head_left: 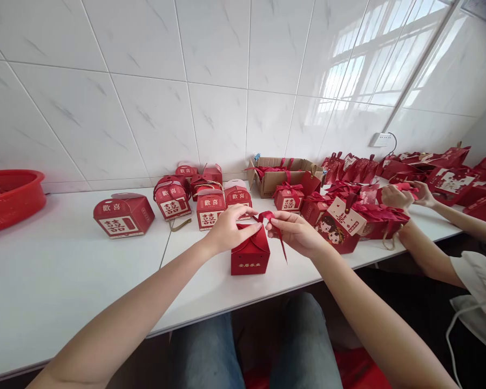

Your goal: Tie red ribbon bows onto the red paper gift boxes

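Note:
A small red gift box (pixel 249 260) with gold lettering on its front stands upright near the table's front edge, its top flaps folded together. Above it, a dark red ribbon (pixel 266 215) forms a loop, and one tail hangs down on the right. My left hand (pixel 230 229) pinches the ribbon over the box's top, its thumb close to the flaps. From the other side, my right hand (pixel 296 231) grips the ribbon between thumb and fingers. The point where the ribbon meets the box is partly hidden by my fingers.
Several red candy boxes (pixel 172 199) stand behind, one box (pixel 124 214) apart on the left. A cardboard carton (pixel 269 185) holds ribbons. A red basin (pixel 14 200) sits far left. Finished-looking red boxes (pixel 336 227) crowd the right, beside a co-worker's hands (pixel 399 197).

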{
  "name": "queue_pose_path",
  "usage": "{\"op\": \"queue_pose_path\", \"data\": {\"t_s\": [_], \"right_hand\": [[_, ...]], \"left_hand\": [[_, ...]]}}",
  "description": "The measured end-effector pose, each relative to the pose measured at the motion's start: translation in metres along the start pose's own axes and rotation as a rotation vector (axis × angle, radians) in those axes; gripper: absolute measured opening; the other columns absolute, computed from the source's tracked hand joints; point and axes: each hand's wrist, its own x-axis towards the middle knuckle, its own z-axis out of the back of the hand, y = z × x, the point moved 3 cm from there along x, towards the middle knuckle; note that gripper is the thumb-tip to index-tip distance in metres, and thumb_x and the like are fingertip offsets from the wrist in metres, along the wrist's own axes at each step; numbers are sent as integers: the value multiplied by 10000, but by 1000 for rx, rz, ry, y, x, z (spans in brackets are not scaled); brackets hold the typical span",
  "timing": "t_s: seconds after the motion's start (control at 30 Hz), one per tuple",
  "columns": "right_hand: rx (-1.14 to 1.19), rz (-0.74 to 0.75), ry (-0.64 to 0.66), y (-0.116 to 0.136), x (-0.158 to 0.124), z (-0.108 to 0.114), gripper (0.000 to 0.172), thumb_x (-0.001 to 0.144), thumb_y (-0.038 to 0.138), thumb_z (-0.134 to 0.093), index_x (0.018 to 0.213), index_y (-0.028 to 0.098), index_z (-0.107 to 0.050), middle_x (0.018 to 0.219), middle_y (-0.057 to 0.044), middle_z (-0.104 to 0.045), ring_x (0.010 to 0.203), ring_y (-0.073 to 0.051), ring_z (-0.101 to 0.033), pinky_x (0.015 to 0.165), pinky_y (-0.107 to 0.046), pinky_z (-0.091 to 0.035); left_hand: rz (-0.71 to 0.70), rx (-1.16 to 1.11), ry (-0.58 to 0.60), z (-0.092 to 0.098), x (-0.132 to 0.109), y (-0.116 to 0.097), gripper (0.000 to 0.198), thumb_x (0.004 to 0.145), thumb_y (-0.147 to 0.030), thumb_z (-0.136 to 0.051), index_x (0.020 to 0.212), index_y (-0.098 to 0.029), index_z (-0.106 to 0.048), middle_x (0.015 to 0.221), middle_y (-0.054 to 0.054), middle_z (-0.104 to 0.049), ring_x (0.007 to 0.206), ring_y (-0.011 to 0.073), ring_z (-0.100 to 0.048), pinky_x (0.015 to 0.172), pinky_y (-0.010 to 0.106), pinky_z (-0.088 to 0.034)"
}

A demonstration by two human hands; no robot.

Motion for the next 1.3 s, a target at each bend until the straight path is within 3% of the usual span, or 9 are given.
{"op": "queue_pose_path", "data": {"t_s": [0.13, 0.3, 0.47, 0.57, 0.7, 0.83, 1.13, 1.3], "right_hand": [[-83, 0, -54, -3, 1, 0, 302, 674, 343, -782, 836, 204, -569, 720, 18, -660, 575, -92, -564, 581, -230, -437], [-226, -45, -81, -8, 4, -3, 411, 694, 379, -757, 1024, 199, -592, 636, 22, -643, 525, -98, -538, 564, -247, -434], [-339, -27, -114, -10, 7, -12, 290, 684, 425, -738, 735, 152, -656, 573, 24, -571, 484, -71, -451, 492, -233, -364], [-360, -22, -194, -12, 6, -12, 305, 677, 437, -736, 752, 153, -654, 533, 45, -527, 458, -59, -401, 455, -219, -303], [-336, 4, -117, -15, 8, -12, 307, 716, 451, -703, 799, 163, -633, 583, 42, -535, 455, -60, -412, 442, -215, -303], [-346, 37, -44, -15, 11, -16, 274, 749, 420, -675, 849, 172, -614, 670, 29, -583, 453, -56, -412, 430, -215, -331], [-440, -41, -126, -24, 10, -16, 120, 774, 283, -615, 801, 166, -612, 723, -10, -653, 525, -79, -511, 486, -209, -393], [-601, -77, -291, -17, 16, -20, 108, 752, 192, -577, 674, 157, -643, 656, -19, -670, 575, -114, -580, 544, -214, -421]], "left_hand": [[31, -84, -5, -1, 12, -9, 162, 786, -290, -569, 873, -192, -664, 879, 38, -712, 812, 196, -653, 735, 316, -527], [-39, -27, -102, -1, 15, -15, 174, 762, -210, -534, 846, -199, -687, 895, 30, -722, 835, 193, -649, 750, 315, -526], [-9, -83, -41, 4, 12, -7, 205, 749, -206, -546, 898, -208, -686, 968, 37, -706, 892, 195, -637, 823, 329, -518], [74, -85, 29, 11, 7, 13, 274, 743, -214, -540, 984, -219, -671, 1069, 40, -677, 1003, 214, -613, 875, 343, -503], [83, 75, 129, 16, -2, 41, 189, 744, -257, -571, 889, -223, -686, 1021, 41, -673, 981, 229, -616, 905, 376, -484], [20, 199, 83, 18, -7, 47, 147, 803, -306, -548, 809, -207, -658, 937, 44, -664, 892, 217, -615, 826, 362, -492], [-4, 355, 63, 8, -16, 47, 138, 874, -225, -416, 802, -181, -525, 876, 59, -589, 805, 207, -570, 721, 336, -451], [-152, 424, 214, 12, -10, 35, 179, 894, -165, -328, 878, -191, -504, 909, 56, -586, 812, 202, -570, 693, 317, -437]]}}
